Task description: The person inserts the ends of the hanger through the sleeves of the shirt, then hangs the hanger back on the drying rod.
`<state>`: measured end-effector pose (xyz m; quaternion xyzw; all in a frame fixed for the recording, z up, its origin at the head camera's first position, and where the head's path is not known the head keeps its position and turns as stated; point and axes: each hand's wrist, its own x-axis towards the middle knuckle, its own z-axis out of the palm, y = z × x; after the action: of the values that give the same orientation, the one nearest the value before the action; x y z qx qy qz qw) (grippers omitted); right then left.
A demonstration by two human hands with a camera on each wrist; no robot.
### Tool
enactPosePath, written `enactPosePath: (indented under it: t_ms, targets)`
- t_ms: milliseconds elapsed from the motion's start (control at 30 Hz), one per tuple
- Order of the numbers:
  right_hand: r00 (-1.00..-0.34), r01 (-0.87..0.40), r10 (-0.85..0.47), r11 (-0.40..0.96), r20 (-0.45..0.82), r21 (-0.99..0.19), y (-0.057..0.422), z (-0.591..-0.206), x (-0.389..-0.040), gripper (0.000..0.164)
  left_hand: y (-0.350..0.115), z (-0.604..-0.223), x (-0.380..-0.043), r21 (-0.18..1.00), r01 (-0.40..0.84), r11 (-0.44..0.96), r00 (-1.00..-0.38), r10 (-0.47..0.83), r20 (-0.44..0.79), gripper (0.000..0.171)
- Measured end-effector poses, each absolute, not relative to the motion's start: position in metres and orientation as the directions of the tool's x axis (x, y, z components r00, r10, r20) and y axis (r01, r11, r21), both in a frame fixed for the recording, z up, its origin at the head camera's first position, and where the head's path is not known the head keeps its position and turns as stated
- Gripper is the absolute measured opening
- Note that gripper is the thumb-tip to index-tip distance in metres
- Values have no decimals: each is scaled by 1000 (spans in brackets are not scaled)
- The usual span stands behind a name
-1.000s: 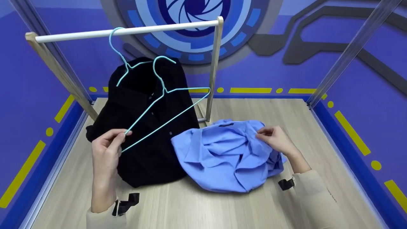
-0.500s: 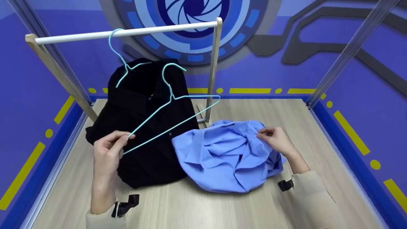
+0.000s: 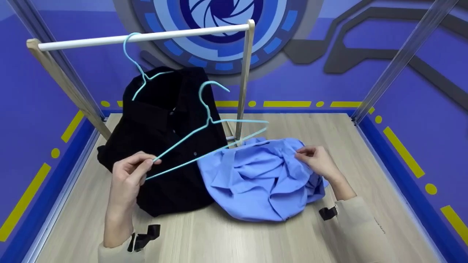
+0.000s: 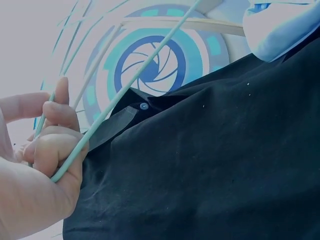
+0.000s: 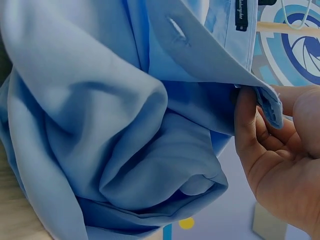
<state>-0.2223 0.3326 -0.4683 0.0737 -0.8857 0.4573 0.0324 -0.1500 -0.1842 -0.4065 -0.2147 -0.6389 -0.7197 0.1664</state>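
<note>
In the head view my left hand [image 3: 128, 177] pinches one end of a mint-green clothes hanger [image 3: 182, 138] between thumb and fingers. The hanger's hook points up and its far end reaches over the back edge of a light-blue shirt [image 3: 252, 182]. That shirt lies bunched on the table. My right hand [image 3: 318, 162] pinches the shirt at its collar; the right wrist view shows the cloth fold [image 5: 267, 105] between thumb and fingers. Behind the held hanger, a black shirt [image 3: 172, 193] hangs on a second mint-green hanger [image 3: 133, 58]. The left wrist view shows the bare hanger close in front of the black cloth.
The second hanger hooks over the white rail [image 3: 91, 42] of a small wooden clothes rack [image 3: 245, 80]. The rack stands on a pale wooden table [image 3: 219, 241]. Blue patterned walls [image 3: 365, 84] enclose the back and both sides.
The hanger in my left hand has moved right and downward, its far end passing from beside the rack post to over the blue shirt. My right hand stays on the shirt.
</note>
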Motion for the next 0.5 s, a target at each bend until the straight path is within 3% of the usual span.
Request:
enactPosePath:
  t_ms: [500]
  targets:
    - [-979, -187, -42, 585, 200, -789, 334, -470, -228, 17, -159, -415, -159, 892, 451, -22, -881, 150, 449, 14]
